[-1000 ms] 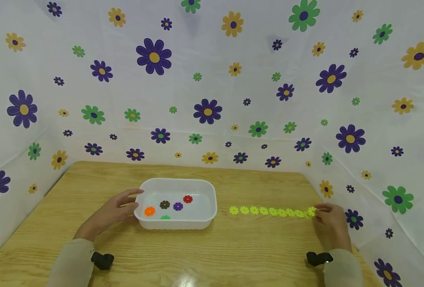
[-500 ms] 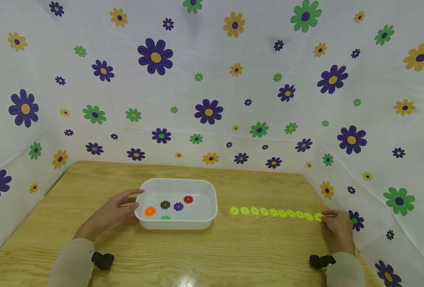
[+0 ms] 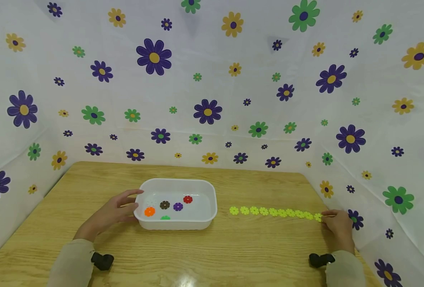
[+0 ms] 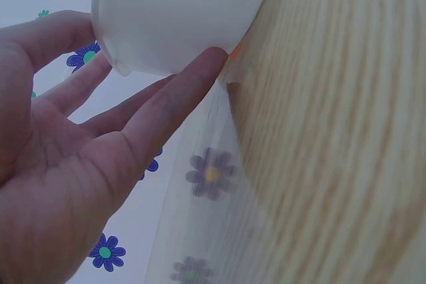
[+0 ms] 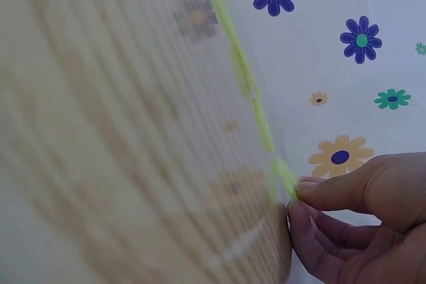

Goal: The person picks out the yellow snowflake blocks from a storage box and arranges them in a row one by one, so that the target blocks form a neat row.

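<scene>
A white plastic tub (image 3: 177,225) stands left of centre on the table, holding several small flower-shaped discs, among them an orange one (image 3: 149,211) and a purple one (image 3: 177,207). My left hand (image 3: 113,211) rests against the tub's left end, fingers extended and spread; the left wrist view has the fingertips at its white wall (image 4: 180,18). Right of the tub runs a line of yellow-green notched flower discs (image 3: 273,212). At its right end, my right hand (image 3: 339,227) pinches the last yellow disc (image 5: 285,176) between thumb and fingers, close over the table.
The wooden table (image 3: 212,255) ends just beyond my right hand, beside a white flower-printed cloth (image 3: 377,171). The same cloth hangs along the back and the left side. Black bands (image 3: 102,261) are on both wrists.
My right hand has moved right and slightly nearer me with its yellow disc, from over the row to the row's right end. The left hand and tub have stayed put.
</scene>
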The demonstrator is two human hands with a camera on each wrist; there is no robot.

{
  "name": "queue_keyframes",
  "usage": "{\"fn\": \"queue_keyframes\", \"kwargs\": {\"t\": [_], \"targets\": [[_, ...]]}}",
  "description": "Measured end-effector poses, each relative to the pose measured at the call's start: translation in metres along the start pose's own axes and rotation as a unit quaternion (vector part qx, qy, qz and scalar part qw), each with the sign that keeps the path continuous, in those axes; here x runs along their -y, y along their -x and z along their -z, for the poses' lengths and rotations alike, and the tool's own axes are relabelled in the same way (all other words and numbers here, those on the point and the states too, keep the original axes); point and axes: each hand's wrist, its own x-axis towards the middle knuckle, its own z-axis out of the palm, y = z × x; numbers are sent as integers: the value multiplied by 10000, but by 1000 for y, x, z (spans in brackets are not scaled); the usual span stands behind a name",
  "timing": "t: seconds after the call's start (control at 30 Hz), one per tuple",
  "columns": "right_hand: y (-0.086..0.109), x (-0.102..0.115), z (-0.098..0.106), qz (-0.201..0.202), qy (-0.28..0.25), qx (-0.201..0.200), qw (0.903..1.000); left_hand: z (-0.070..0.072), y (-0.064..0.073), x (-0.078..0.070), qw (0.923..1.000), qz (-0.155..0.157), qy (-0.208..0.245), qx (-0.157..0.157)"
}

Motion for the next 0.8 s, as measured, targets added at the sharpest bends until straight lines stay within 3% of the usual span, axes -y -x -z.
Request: {"fn": "queue_keyframes", "kwargs": {"t": [0.33, 0.8], "targets": [[1, 8, 0, 103, 907, -196, 9956, 1, 0, 1, 10000, -2, -70, -26], [8, 52, -6, 709, 689, 192, 9949, 0, -1, 1, 10000, -20, -50, -38]]}}
